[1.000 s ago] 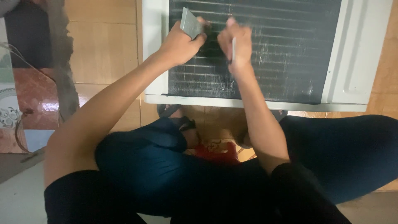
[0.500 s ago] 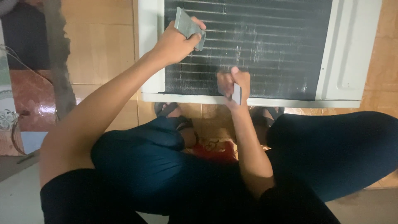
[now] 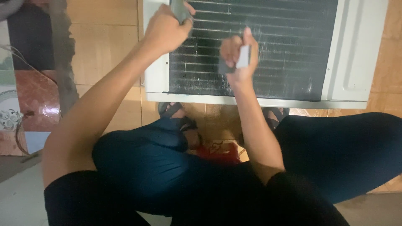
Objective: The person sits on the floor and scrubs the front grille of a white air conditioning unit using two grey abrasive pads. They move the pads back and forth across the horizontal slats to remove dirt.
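A white air-conditioner unit (image 3: 360,54) stands on the tiled floor with its dark finned coil (image 3: 289,46) facing me. My left hand (image 3: 165,29) grips a small grey flat tool (image 3: 181,10) against the coil's upper left corner. My right hand (image 3: 236,56) holds a small grey-and-white comb-like tool (image 3: 242,57) pressed on the fins, left of the coil's middle. My legs in dark trousers spread on either side below the unit.
A red object (image 3: 217,151) lies on the floor between my legs. My sandalled feet (image 3: 178,115) rest under the unit's bottom edge. Patterned tiles (image 3: 25,104) and a grey post (image 3: 63,62) are at the left. Tan floor tiles (image 3: 104,42) surround the unit.
My right hand dropped to the coil's lower edge, then came back up to the fins' middle height. My left hand has stayed at the upper left corner. The view has moved closer.
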